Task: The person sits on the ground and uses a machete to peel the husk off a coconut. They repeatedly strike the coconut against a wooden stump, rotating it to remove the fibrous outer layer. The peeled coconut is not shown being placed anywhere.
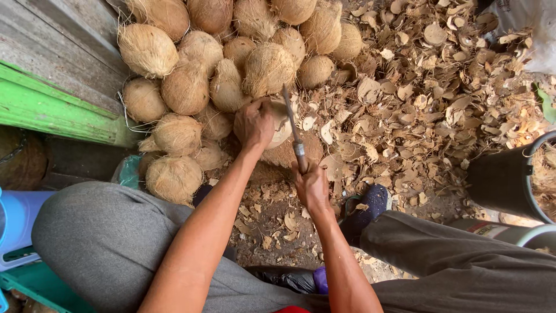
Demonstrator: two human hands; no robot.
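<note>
My left hand (pixel 253 123) grips a partly peeled coconut (pixel 282 128), pale where its shell has been cut away, pressed down on a brown block (pixel 289 155). My right hand (pixel 311 186) holds the handle of a knife (pixel 295 134) whose blade points away from me and rests against the coconut's right side. A heap of several husked brown coconuts (pixel 226 64) lies just beyond and left of my left hand. My knees in grey trousers frame both arms.
Brown shell chips (pixel 440 75) cover the ground to the right. A black bucket (pixel 505 179) stands at the right edge. A green board (pixel 52 110) and grey planks run along the left, with blue and green plastic crates (pixel 20 243) at lower left.
</note>
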